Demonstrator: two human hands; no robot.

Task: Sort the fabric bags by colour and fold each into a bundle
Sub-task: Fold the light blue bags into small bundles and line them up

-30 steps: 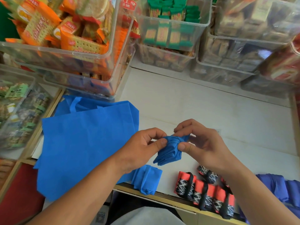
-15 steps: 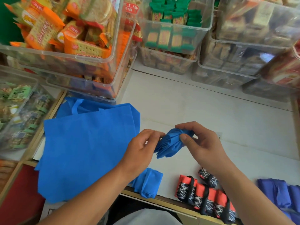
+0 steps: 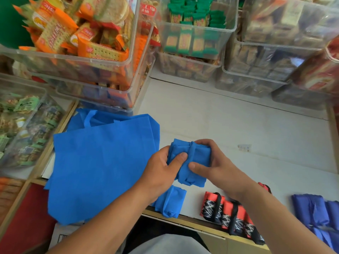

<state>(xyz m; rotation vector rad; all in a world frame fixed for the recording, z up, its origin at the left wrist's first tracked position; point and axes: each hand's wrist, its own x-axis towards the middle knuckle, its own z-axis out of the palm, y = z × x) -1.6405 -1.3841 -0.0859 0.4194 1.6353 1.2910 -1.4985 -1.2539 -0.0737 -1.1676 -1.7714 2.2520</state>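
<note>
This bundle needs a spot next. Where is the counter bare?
Bare: white counter between the snack bins and the held bundle, widest rightward. Crowded: the front edge, with a folded blue bundle, red-and-black bundles and dark blue bundles; flat blue bags cover the left.

Purple bundles (image 3: pixel 315 213) cut by right edge; counter label (image 3: pixel 244 147) too small to read.

two blue bundles (image 3: pixel 190 154) (image 3: pixel 169 202), two hands (image 3: pixel 157 171) (image 3: pixel 218 167)

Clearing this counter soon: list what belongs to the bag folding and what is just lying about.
Job: held blue bundle, flat blue bags, finished blue bundle, red-and-black bundles, dark blue bundles.
Lying about: snack bins, small white label.
</note>
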